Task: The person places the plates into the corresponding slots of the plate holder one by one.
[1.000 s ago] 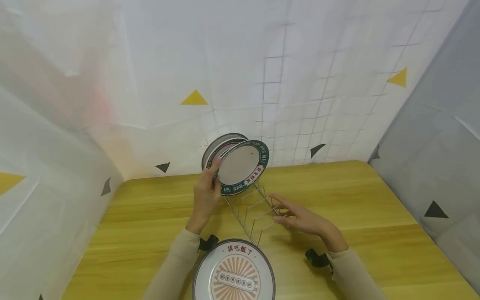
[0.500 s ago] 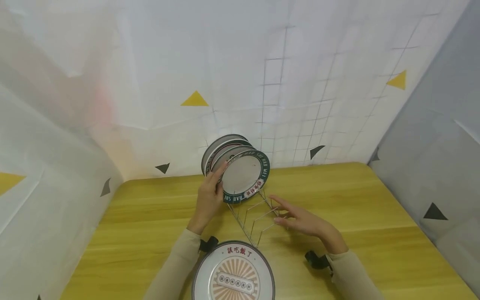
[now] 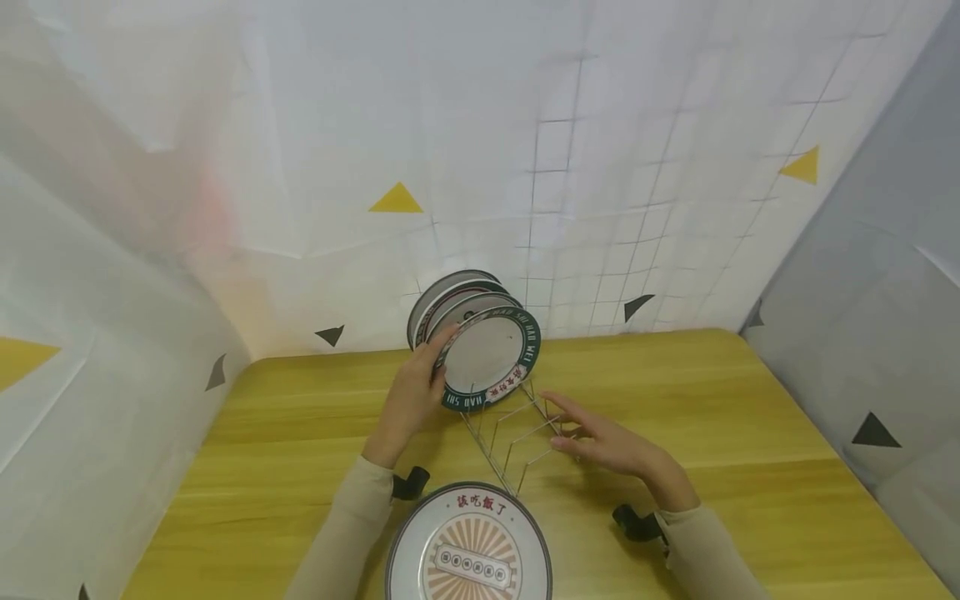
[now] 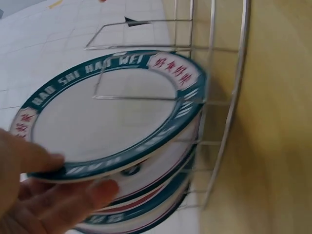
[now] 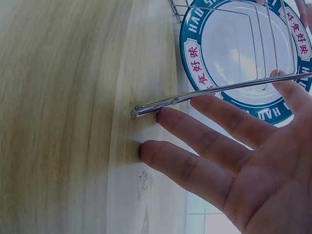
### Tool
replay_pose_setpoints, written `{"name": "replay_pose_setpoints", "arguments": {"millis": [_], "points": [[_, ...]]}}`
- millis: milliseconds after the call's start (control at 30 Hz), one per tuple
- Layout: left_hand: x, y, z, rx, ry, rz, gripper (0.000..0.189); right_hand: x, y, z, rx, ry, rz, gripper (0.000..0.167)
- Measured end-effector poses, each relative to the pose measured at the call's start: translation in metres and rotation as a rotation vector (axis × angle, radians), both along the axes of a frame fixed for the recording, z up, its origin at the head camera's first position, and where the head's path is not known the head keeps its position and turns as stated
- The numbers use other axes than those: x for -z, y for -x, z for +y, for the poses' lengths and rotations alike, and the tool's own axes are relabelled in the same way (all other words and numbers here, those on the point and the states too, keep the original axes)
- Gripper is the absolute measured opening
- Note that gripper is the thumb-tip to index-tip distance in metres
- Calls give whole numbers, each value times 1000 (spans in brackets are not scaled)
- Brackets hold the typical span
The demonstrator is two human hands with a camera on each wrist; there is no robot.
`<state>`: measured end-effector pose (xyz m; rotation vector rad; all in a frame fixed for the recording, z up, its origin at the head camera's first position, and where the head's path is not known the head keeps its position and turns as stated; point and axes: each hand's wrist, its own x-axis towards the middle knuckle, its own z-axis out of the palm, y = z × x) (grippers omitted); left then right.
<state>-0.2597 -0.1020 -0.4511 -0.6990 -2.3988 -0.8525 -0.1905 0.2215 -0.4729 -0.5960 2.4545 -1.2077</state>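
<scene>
A plate with a green lettered rim (image 3: 480,354) leans in a wire dish rack (image 3: 489,454), behind several others. My left hand (image 3: 408,400) pinches its left edge; in the left wrist view the thumb lies on the face of the plate (image 4: 112,114) and the fingers are underneath. Behind it, more plates (image 3: 442,292) stand tilted, mostly hidden. My right hand (image 3: 615,442) is at the rack's right side. The right wrist view has its fingers (image 5: 204,139) spread and nearly straight, touching the rack's rail (image 5: 219,89).
A larger white plate (image 3: 405,550) with a sunburst print lies flat at the near edge of the wooden table (image 3: 285,467). A white sheet wall (image 3: 300,150) rises right behind the rack. Black wrist mounts (image 3: 412,483) sit beside both forearms.
My left hand has lowered the green-rimmed plate into the rack and toward me, uncovering another plate behind it. My right hand has stayed at the rack.
</scene>
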Motion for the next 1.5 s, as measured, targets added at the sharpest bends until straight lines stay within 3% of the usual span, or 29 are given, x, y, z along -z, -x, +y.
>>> {"name": "replay_pose_setpoints", "arguments": {"millis": [100, 233, 300, 367, 400, 467, 567, 667, 733, 800, 967, 1133, 1333, 1500], "points": [[-12, -7, -4, -56, 93, 53, 73, 1, 0, 0, -4, 2, 3, 69], [-37, -21, -10, -87, 91, 183, 53, 2, -1, 0, -9, 5, 3, 69], [-48, -28, -13, -44, 67, 198, 41, 2, 0, -1, -13, 7, 3, 68], [-54, -34, -13, 61, 70, 158, 31, 2, 0, -1, -14, 7, 1, 69], [-54, -36, -13, 130, 88, 112, 26, 2, 0, 0, -13, 5, -1, 69], [-52, -39, -9, 282, 159, -47, 22, 2, 1, 0, -10, 8, -4, 69], [-42, -42, -4, 451, 333, -389, 23, 2, 0, 1, -3, 5, -15, 69], [-31, -43, 2, 465, 502, -670, 32, 1, 0, 1, -2, 0, -18, 69], [-25, -45, 6, 423, 564, -776, 37, 0, 0, 2, -10, -1, -12, 69], [-20, -48, 11, 386, 607, -818, 39, 0, 0, 2, -15, -1, -6, 69], [-10, -56, 22, 326, 675, -844, 36, 1, 2, 2, -24, 3, 9, 67], [0, -61, 26, 300, 685, -813, 25, 2, 2, 0, -39, 26, 4, 68], [1, -58, 25, 374, 697, -710, 16, 4, 2, -1, -37, 35, -13, 69], [-15, -54, 20, 512, 652, -585, 12, 3, 3, 0, -29, 26, -9, 70]]}}
